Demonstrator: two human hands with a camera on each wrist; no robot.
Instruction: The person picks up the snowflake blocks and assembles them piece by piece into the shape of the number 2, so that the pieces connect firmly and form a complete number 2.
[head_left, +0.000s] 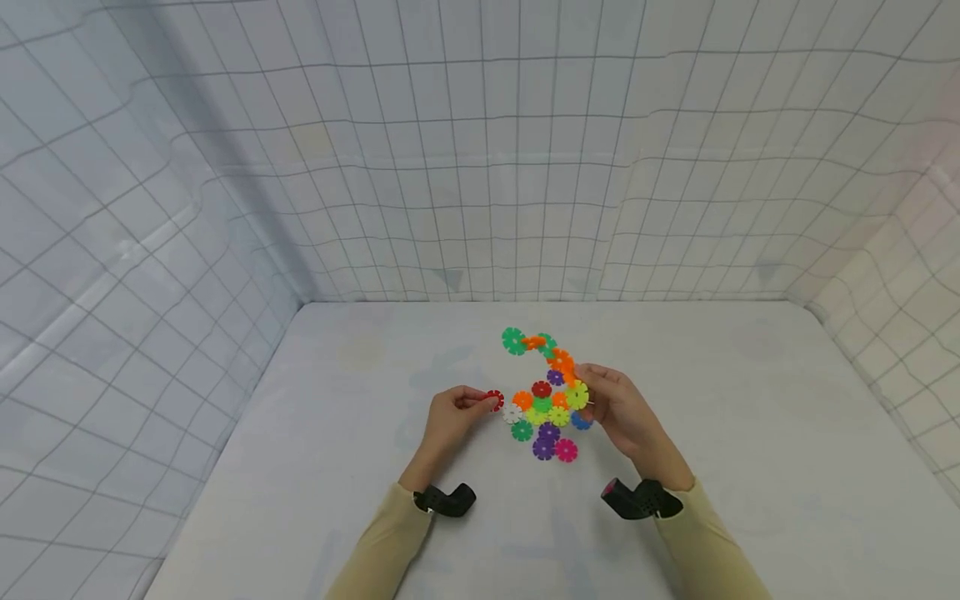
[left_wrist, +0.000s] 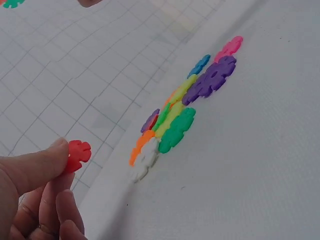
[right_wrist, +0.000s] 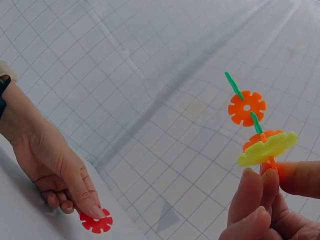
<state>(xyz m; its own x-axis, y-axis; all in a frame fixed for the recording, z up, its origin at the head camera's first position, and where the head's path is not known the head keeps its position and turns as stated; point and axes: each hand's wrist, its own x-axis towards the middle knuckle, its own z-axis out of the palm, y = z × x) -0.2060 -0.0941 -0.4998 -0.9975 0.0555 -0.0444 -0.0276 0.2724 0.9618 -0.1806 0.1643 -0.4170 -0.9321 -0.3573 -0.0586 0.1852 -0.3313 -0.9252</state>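
My left hand (head_left: 452,423) pinches a red notched snowflake disc (right_wrist: 98,225) between thumb and fingers, held over the table. The right hand (head_left: 621,410) grips a linked chain of plastic snowflake discs by an orange one at its lower end. In the right wrist view this chain shows a yellow disc (right_wrist: 267,149) just above the fingertips, then orange and green discs (right_wrist: 237,111) slotted edge to edge. Between the hands, loose discs lie on the table, among them a white disc (left_wrist: 146,159), a green disc (left_wrist: 178,131) and purple discs (left_wrist: 209,80).
Nearest me in the spread of discs is a pink disc (head_left: 566,451); a blue disc (head_left: 581,421) lies partly under the right hand's area in the head view. The white table (head_left: 360,533) is bordered by grid-patterned fabric walls (head_left: 480,167) at the back and sides.
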